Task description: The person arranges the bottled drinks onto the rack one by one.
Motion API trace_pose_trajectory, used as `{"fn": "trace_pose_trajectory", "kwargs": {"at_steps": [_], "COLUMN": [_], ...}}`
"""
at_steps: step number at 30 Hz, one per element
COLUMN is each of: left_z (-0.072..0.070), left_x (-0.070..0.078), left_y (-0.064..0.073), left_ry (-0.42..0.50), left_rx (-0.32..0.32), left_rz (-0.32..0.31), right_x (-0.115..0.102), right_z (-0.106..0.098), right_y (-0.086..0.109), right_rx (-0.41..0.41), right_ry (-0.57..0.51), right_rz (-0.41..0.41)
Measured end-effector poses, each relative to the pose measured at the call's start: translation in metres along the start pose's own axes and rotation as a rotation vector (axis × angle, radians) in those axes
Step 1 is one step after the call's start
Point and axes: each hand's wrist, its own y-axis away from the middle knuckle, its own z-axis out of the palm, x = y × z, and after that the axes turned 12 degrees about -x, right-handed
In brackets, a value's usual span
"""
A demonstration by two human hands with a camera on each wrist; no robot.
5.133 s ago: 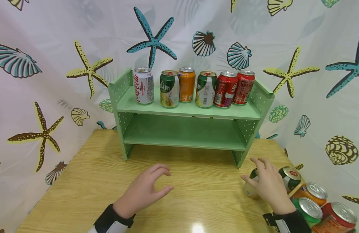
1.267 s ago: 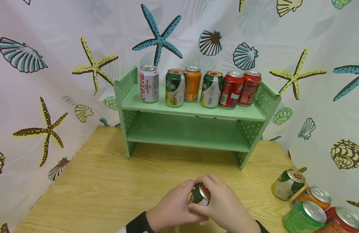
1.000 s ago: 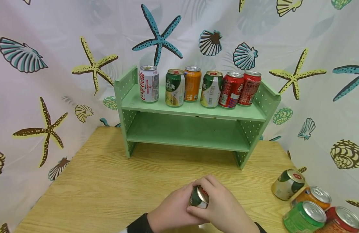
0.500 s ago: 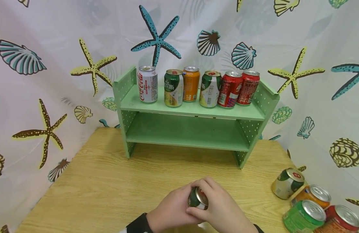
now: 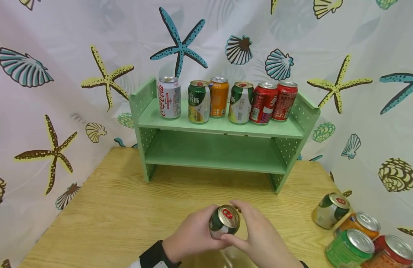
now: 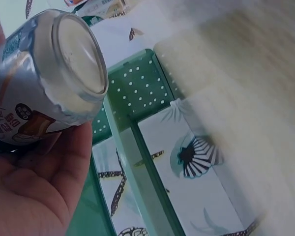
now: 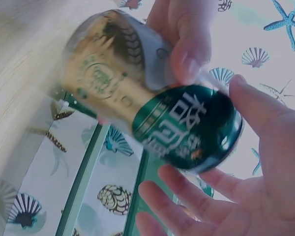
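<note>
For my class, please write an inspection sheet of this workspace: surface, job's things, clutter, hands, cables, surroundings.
Surface: pale wood-grain table, bearing a green two-tier shelf with perforated sides.
Job's things: dark-green, white and gold metal can, held tilted; six metal cans stand on the upper tier.
Clutter: four metal cans at the table's right side.
Hands: left hand grips the held can; right hand curves beside it, contact unclear.
Cables: nothing seen.
Surroundings: white sheet printed with starfish and shells.

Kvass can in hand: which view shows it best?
Right wrist: the kvass can is large, its green and gold lettered front facing the camera, slightly blurred. Head shows its red-tabbed top and some side; left wrist, its base and printed side.
</note>
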Motion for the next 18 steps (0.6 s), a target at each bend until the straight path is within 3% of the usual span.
{"fn": "trace_pose_trajectory", "kwargs": {"at_steps": [6, 18], "left_z": [-0.012, -0.048], "left_x": [-0.003, -0.011], "left_y": [-0.001, 0.0], "left_ry": [0.016, 0.031], "left_rx": [0.037, 0.133], "left_rz": [-0.042, -0.126], "right_x": [0.012, 0.038], "right_z": [-0.005, -0.012], "right_y": [0.004, 0.015], "right_rx": [0.05, 0.056], "right_ry": [0.049, 0.091], "right_rz": [0.023, 0.128]}}
